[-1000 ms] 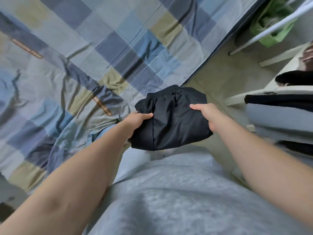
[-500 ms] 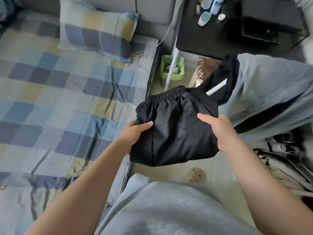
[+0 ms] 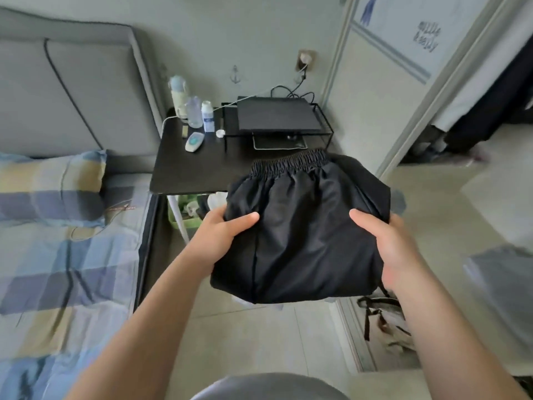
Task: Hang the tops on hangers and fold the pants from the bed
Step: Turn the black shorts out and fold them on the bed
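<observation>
Head view: my left hand (image 3: 222, 235) pinches the left edge of the folded black pants (image 3: 302, 241), thumb flat on top, fingers tucked under and hidden. My right hand (image 3: 386, 249) does the same on the right edge, thumb on top, fingers under, out of sight. Both grips are clamped on the fabric, not spread.

The pants are a compact folded bundle held in the air in front of me, elastic waistband (image 3: 288, 163) on the far side, fold line near. They hang over the floor (image 3: 245, 342), off the bed (image 3: 57, 269), which lies to the left. The far edge of the bundle overlaps the black side table (image 3: 187, 171) in view; touching or not, can't tell. Bottles (image 3: 196, 111) stand at the table's far left corner.

Handling guess: thin, soft, light, a bit slick-looking, no stiffness. The layers could slide apart if gripped one-sided. Best hold is both side edges, fingers supporting from below, bundle kept level until it is set down.
</observation>
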Demonstrator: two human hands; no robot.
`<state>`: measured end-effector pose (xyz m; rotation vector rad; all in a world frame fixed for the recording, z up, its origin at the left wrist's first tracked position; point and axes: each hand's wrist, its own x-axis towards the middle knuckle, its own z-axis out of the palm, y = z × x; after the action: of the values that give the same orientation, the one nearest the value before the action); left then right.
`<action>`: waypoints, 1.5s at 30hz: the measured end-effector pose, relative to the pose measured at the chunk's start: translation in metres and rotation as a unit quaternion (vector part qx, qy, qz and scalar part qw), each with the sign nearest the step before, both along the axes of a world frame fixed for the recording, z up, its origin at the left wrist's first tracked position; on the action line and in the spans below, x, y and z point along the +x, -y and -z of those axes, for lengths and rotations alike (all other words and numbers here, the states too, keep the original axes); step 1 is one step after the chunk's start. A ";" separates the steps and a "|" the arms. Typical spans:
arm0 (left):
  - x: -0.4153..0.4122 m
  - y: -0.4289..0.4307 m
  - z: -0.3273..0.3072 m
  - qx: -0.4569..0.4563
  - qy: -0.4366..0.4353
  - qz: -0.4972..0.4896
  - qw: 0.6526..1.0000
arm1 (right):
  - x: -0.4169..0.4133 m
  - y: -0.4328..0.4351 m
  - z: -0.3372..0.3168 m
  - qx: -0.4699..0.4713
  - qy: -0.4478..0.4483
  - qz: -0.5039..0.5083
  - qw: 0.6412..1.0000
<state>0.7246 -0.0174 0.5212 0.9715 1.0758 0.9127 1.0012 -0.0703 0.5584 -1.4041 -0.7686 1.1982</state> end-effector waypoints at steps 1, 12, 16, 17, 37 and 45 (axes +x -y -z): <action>0.024 -0.011 -0.004 0.004 -0.004 0.015 1.000 | 0.021 -0.002 -0.003 0.001 0.002 0.018 1.000; 0.257 -0.116 -0.006 0.002 -0.008 0.221 0.975 | 0.203 -0.001 0.015 -0.028 -0.033 0.234 0.971; 0.344 -0.161 0.004 -0.012 -0.036 0.313 0.949 | 0.252 -0.009 0.032 -0.034 -0.054 0.325 0.943; 0.367 -0.173 0.005 -0.017 -0.044 0.340 0.939 | 0.264 -0.011 0.036 -0.034 -0.061 0.352 0.933; 0.753 -0.175 0.143 0.082 -0.145 0.634 0.755 | 0.478 0.016 0.160 -0.158 -0.071 0.663 0.728; 0.868 -0.130 0.212 0.226 -0.161 0.633 0.723 | 0.573 0.042 0.221 -0.265 0.149 0.679 0.668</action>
<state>1.5930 0.1127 0.3088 1.9433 0.2030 -0.2019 1.5737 -0.1119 0.3374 -2.0153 0.5768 -0.0774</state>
